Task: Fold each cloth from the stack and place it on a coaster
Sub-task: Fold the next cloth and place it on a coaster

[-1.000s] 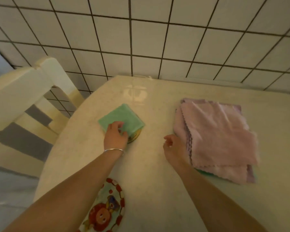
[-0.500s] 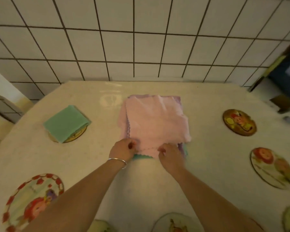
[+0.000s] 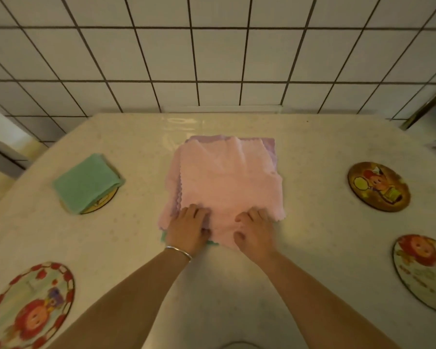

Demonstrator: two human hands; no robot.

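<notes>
At the near edge of the cloth stack [image 3: 224,182], left hand [image 3: 188,229] and right hand [image 3: 254,230] pinching the top pink cloth [image 3: 229,187], folded green cloth [image 3: 87,182] on a coaster [image 3: 102,201] to the left, bare coasters around the table [image 3: 312,152].

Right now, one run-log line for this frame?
phase: pick next cloth | left hand: gripping pink cloth near edge | right hand: same | green cloth: folded, on coaster | other coasters: bare
</notes>
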